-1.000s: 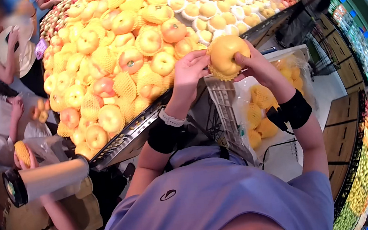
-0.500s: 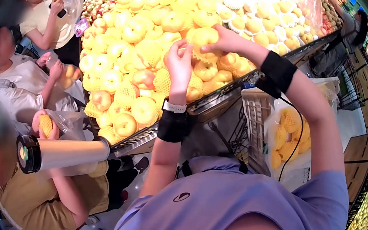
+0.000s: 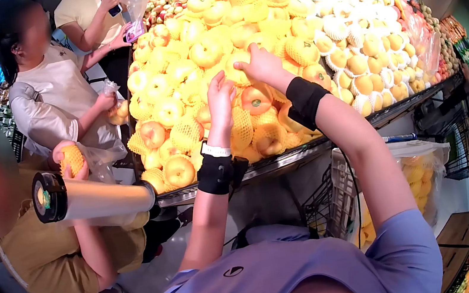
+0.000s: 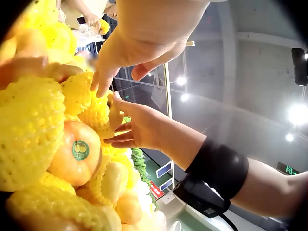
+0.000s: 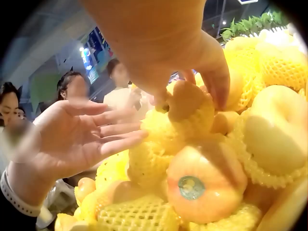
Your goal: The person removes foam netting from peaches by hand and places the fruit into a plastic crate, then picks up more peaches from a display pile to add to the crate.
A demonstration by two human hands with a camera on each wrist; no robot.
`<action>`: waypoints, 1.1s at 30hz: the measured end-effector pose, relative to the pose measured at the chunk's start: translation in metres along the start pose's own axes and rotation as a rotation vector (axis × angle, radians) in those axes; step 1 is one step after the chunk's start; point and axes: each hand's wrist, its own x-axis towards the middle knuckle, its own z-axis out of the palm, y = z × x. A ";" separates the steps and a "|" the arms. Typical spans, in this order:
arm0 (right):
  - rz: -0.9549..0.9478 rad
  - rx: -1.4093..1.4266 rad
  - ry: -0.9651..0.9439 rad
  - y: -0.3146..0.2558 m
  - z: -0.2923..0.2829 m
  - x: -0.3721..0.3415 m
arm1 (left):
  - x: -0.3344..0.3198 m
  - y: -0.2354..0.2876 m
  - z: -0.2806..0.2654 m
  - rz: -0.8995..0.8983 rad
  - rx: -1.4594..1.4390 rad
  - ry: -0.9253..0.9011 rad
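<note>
My right hand reaches over the heap of fruit. In the right wrist view, its thumb and fingers lie on either side of a round yellow fruit whose lower part sits in a yellow foam net. Beside it my left hand is held up over the heap, fingers extended and nothing in them. The left palm faces the fruit in the right wrist view. Just below the right hand lies a blushed fruit with a green sticker, also seen in the left wrist view.
White-netted fruit fills the stand's right side, behind a dark front rail. A cart with bagged yellow fruit stands at the front right. On the left are other shoppers and a roll of plastic bags.
Both hands have moved from near the cart out over the heap, the right carrying the yellow fruit. The left hand has come off that fruit. The view has swung left.
</note>
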 end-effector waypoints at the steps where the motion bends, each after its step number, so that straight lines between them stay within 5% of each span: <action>1: 0.008 -0.011 -0.027 0.000 -0.003 -0.003 | -0.004 -0.003 -0.001 -0.001 0.005 -0.006; 6: -0.024 0.177 0.033 0.024 -0.060 0.003 | -0.021 -0.009 0.003 0.088 -0.001 0.106; 8: 0.009 0.495 0.030 0.025 -0.121 -0.029 | -0.044 0.000 0.016 0.175 0.013 0.127; 11: -0.118 0.787 0.092 0.018 -0.231 -0.136 | -0.086 0.004 0.052 0.095 -0.047 -0.077; 13: -0.204 0.743 0.288 0.025 -0.269 -0.208 | -0.117 0.001 0.083 -0.038 -0.053 -0.295; 17: 0.057 0.666 0.496 0.071 -0.302 -0.337 | -0.184 -0.025 0.140 -0.285 -0.077 -0.785; 19: -0.005 0.628 0.383 0.113 -0.287 -0.387 | -0.219 -0.039 0.161 -0.359 -0.069 -0.953; 23: 0.559 0.227 -0.092 0.150 -0.213 -0.470 | -0.263 -0.067 0.186 -0.450 -0.033 -1.131; 26: 0.542 -0.068 -0.419 0.182 -0.139 -0.503 | -0.283 -0.087 0.194 -0.407 -0.005 -1.176; 30: 0.561 0.023 -0.411 0.219 -0.072 -0.485 | -0.298 -0.108 0.195 -0.200 0.107 -1.130; 33: 0.616 0.078 -0.306 0.224 -0.039 -0.463 | -0.299 -0.116 0.193 -0.330 0.117 -1.033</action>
